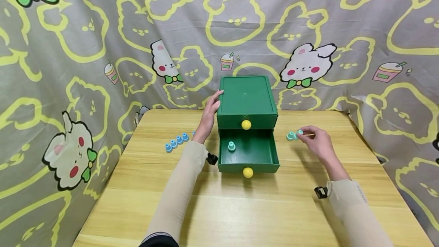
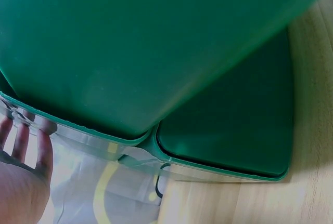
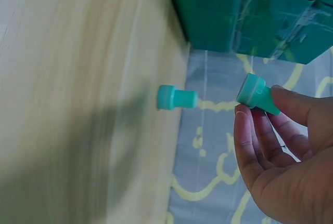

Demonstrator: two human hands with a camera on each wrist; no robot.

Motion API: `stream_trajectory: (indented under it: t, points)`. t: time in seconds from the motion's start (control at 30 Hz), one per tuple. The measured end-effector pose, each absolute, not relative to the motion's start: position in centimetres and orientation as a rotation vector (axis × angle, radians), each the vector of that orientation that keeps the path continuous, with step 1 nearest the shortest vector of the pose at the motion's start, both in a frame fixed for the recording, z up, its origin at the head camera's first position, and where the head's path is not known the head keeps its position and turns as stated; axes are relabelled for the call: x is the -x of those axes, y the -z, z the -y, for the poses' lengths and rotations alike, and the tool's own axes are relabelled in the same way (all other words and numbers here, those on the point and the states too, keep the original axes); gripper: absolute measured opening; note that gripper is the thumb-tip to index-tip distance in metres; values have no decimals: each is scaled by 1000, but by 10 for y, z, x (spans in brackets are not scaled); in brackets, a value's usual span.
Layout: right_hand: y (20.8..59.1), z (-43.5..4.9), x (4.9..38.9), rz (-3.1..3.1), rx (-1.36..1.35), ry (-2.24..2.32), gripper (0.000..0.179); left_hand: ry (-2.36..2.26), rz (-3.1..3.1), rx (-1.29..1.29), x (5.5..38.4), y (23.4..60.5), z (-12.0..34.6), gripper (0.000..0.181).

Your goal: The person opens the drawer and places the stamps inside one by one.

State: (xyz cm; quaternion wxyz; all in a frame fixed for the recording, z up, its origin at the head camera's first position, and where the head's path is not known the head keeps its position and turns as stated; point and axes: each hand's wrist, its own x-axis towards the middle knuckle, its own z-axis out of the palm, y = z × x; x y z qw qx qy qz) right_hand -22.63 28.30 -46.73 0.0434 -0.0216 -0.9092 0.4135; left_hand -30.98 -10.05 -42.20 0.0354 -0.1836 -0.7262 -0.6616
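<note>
A green two-drawer cabinet (image 1: 245, 94) stands on the table with its lower drawer (image 1: 253, 151) pulled out. In that drawer sits one small teal stamp-shaped peg (image 1: 231, 146), wide at the base and narrower on top. My left hand (image 1: 207, 119) rests its extended fingers against the cabinet's left side; the left wrist view shows this hand (image 2: 23, 182) at the cabinet wall. To the right of the cabinet, my right hand (image 1: 319, 142) pinches another teal peg (image 3: 255, 93) between thumb and fingers, tilted and above the table. A further teal peg (image 3: 176, 98) stands on the table beside it.
Several blue pegs (image 1: 179, 139) stand in a slanting row left of the cabinet, the farthest partly hidden by my left arm. Yellow knobs (image 1: 248, 172) stick out from both drawers. A patterned curtain (image 1: 192, 22) hangs behind and beside the wooden table (image 1: 240, 212).
</note>
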Motion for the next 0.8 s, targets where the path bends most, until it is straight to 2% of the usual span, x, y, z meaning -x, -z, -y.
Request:
stream_trajectory:
  t: [0.17,0.47,0.8]
  points:
    - [457,-277,221,2768,31,-1235,41,2034,2231,571,310,423,101,53]
    - [434,-256,211,2724,-73,-1225,35,2007,2248,573,334,449,105,52]
    - [414,-225,201,2680,-207,-1252,30,1991,2241,557,334,450,104,49]
